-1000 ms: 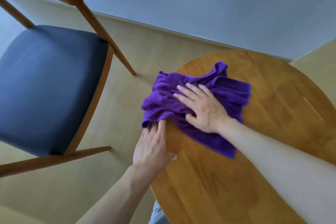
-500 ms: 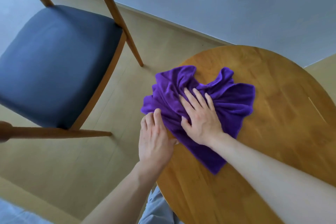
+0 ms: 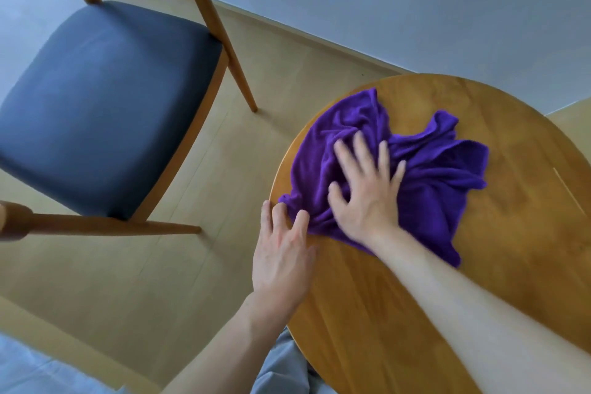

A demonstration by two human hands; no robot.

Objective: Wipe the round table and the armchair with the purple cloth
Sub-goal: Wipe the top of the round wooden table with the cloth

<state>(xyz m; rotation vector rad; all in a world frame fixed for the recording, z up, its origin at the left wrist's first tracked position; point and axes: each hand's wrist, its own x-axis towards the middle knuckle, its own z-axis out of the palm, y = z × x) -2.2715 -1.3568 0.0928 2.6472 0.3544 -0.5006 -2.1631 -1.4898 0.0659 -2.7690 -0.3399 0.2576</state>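
on the round table (image 3: 499, 233) right hand (image 3: 364, 198) presses purple cloth (image 3: 441, 176) flat, left hand (image 3: 281, 262) spread at edge

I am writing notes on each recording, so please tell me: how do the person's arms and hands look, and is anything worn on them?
Both forearms are bare as far as the view reaches: no sleeves show. The left hand and the right hand wear no gloves, and no rings, watch or bracelet can be seen. The right hand's fingers are slightly blurred. Light grey-blue clothing shows at the bottom edge.

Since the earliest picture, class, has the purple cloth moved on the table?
Yes. The purple cloth no longer overhangs the round table edge; it slid inward.
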